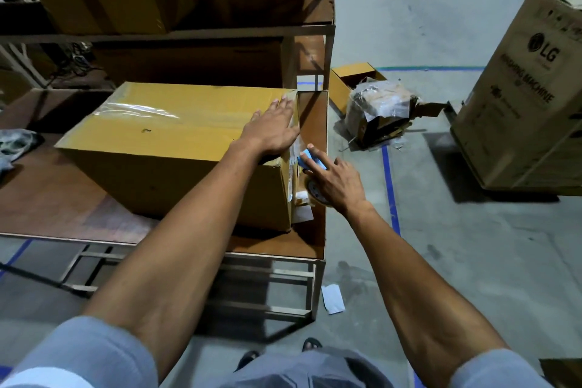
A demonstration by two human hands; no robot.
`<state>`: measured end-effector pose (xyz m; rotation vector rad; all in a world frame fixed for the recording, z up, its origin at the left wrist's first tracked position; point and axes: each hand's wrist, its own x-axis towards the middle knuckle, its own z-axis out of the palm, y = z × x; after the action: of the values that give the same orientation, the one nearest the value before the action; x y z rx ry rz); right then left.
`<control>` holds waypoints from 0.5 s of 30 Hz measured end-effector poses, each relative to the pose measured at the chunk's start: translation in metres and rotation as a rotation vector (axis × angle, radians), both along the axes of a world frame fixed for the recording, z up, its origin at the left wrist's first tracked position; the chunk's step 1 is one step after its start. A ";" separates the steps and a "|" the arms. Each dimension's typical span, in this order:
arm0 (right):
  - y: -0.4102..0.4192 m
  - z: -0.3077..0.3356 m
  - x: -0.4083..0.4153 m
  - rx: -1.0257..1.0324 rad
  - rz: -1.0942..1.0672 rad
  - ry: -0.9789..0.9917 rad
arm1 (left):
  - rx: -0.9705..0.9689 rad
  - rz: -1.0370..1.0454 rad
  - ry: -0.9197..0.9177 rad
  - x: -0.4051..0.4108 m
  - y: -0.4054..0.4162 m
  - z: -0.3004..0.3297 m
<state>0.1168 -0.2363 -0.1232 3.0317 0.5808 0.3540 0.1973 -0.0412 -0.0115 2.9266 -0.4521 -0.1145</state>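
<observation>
A rectangular corrugated cardboard box, matte yellow-brown with a glossy strip of clear tape wrinkled along its top seam, sits at about 9 o'clock of centre on a worn, reddish plywood table with a welded metal frame. The left hand lies flat on the lid by the box's right edge, arm stretched out, fingers straight, close together and pointing towards 12 o'clock. At 4 o'clock of it, the right hand grips a tape dispenser with a blue plastic top and a round tape roll, forefinger laid along the blue part, the tool held against the box's right end face, where tape runs down the seam. On the smooth grey concrete floor, a torn bundle in crinkled plastic film lies at 1 o'clock of centre, a tall printed washing machine carton stands at 2 o'clock, and a white paper scrap lies at 5 o'clock.
</observation>
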 end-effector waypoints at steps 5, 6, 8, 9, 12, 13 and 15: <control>-0.007 -0.003 0.009 -0.054 0.069 -0.084 | 0.002 -0.006 -0.011 -0.002 -0.001 0.000; -0.008 -0.003 0.012 -0.086 0.086 -0.091 | 0.003 -0.007 -0.007 -0.001 -0.002 0.001; -0.010 -0.007 0.017 -0.147 0.114 -0.079 | 0.007 -0.003 -0.007 -0.001 -0.001 0.001; -0.010 -0.009 0.019 -0.174 0.125 -0.083 | 0.013 -0.001 -0.014 -0.001 -0.002 0.001; -0.006 -0.001 0.025 -0.175 0.150 -0.109 | 0.014 0.002 -0.004 -0.001 -0.001 0.000; -0.007 -0.002 0.027 -0.205 0.163 -0.113 | 0.014 0.000 -0.007 0.001 -0.001 0.001; -0.016 -0.018 0.021 -0.401 0.268 0.004 | 0.018 -0.007 -0.008 0.002 0.000 0.004</control>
<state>0.1382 -0.2519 -0.1407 2.5765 0.9356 0.2067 0.1996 -0.0417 -0.0079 2.9441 -0.4654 -0.1084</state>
